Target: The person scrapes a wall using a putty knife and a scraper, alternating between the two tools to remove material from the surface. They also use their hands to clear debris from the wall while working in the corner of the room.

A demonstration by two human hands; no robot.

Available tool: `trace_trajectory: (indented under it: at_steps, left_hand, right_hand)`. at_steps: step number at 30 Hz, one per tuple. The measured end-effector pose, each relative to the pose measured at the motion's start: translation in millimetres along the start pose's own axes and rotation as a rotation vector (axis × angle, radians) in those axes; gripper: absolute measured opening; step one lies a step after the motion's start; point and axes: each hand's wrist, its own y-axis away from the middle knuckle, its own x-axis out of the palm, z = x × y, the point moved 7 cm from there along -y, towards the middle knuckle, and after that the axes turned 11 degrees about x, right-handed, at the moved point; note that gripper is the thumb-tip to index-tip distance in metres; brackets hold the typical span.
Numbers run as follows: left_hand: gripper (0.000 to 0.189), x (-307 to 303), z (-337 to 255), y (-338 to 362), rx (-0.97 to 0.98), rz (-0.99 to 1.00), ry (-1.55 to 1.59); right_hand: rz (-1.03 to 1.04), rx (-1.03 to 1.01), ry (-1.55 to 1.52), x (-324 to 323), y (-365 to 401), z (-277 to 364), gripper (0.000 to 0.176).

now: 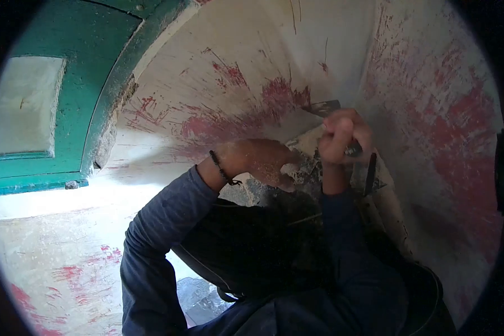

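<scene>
Most of the right hand's (346,134) fingers hide the handle of the scraper (323,107); only a dark end shows below the fist. The black round edge of the view cuts off the corners, and deep shadow swallows the person's dark clothing (246,241) and much of the rough, dark debris (305,173) beneath the hands. A dark, narrow strip (370,174) stands out just beside the right wrist; what it is cannot be told.

The right grip is closed around the scraper, whose flat, thin blade points left from the top of the fist, at the scratched wall (235,106). Whether its edge touches the surface is unclear. The left hand (263,161) has a loose grip, thumb and fingers parted over the debris; whether its fingertips touch anything cannot be told. Pale dust speckles its skin, and a dark beaded bracelet (221,168) circles the wrist.

The wall is curved and off-white, streaked with ragged red paint. At upper left is a green painted panel (75,106) with a pale rectangular inset (22,106), its curved border meeting chipped, crumbling plaster (109,131).
</scene>
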Motion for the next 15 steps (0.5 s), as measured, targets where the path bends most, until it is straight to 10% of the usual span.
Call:
trace_trajectory:
  at_steps: [15]
  left_hand:
    - [0.059,0,3,-1,0.0,0.002,0.019]
  right_hand:
    - [0.004,-0.079,-0.03,-2,3,-8,0.024]
